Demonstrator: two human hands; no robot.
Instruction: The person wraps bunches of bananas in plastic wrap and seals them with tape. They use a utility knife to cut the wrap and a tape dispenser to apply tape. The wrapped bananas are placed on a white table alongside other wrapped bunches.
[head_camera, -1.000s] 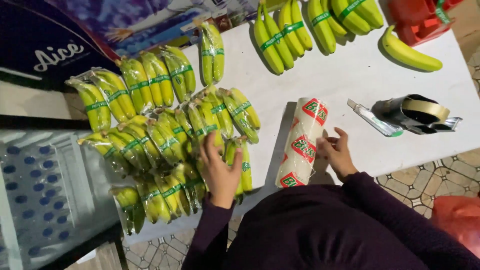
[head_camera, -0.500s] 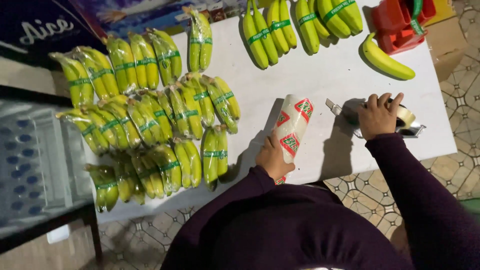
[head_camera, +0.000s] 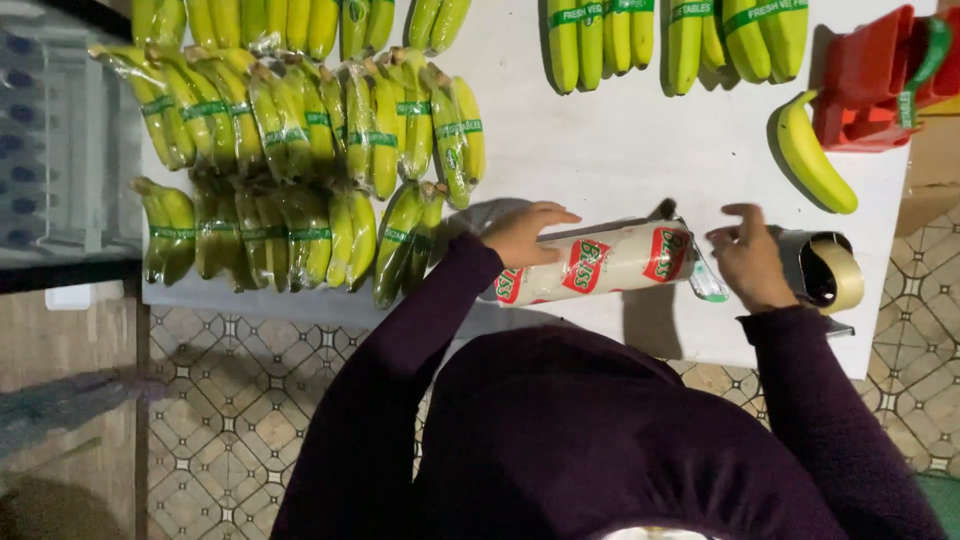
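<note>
The person leans over the white table (head_camera: 640, 150), both dark sleeves stretched forward. The left hand (head_camera: 522, 236) lies curled over the near-left end of a cream roll of wrap (head_camera: 600, 264) with red labels, fingers closed on it; the roll lies on its side at about 6 o'clock on the table, just ahead of the person's body. The right hand (head_camera: 748, 258) hovers with fingers spread and holding nothing, between the roll's right end and a tape dispenser (head_camera: 822, 268) at 4 o'clock. Wrapped banana bunches (head_camera: 300, 150) with green bands fill the table from 9 to 11 o'clock, more bunches (head_camera: 670, 35) lie at 12, a single banana (head_camera: 812, 155) at 2, beside a red holder (head_camera: 875, 75)
</note>
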